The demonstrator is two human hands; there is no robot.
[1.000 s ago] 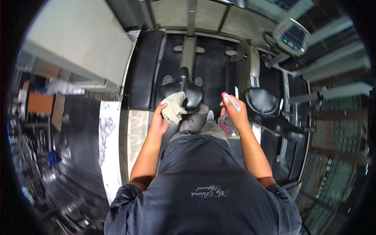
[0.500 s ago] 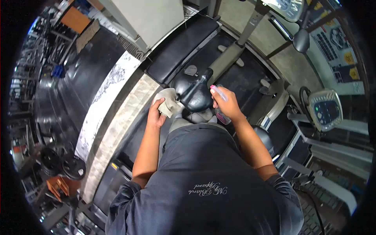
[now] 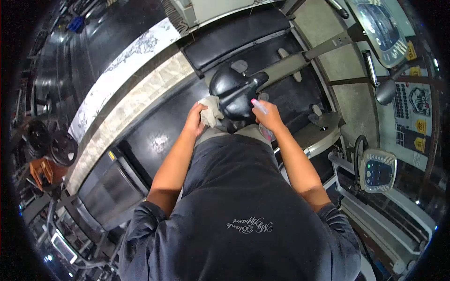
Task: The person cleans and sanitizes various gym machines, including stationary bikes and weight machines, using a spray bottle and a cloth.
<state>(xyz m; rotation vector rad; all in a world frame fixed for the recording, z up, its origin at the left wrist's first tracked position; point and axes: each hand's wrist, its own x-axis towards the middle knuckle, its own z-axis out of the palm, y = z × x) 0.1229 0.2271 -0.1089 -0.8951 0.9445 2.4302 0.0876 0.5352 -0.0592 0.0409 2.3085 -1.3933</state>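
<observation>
A wide black bike saddle (image 3: 236, 99) with a glossy surface lies just in front of my body. My left hand (image 3: 194, 120) is closed around a pale, crumpled cloth (image 3: 211, 111), which sits right at the saddle's left side. In my right hand (image 3: 270, 117) is a spray bottle (image 3: 267, 134) with a pink nozzle (image 3: 254, 101), held beside the saddle's right side. Much of the bottle is hidden behind the fingers and wrist.
Beyond the saddle runs the exercise bike's grey frame (image 3: 323, 50) with a pedal (image 3: 290, 64). A large console (image 3: 382, 30) stands at upper right, another console (image 3: 378, 170) at right. A black padded bench (image 3: 234, 35) lies behind, a stone-patterned ledge (image 3: 136, 107) to the left.
The view has turned, so the saddle now points more to the right. Both hands keep their hold on the cloth and the spray bottle, staying close beside the saddle.
</observation>
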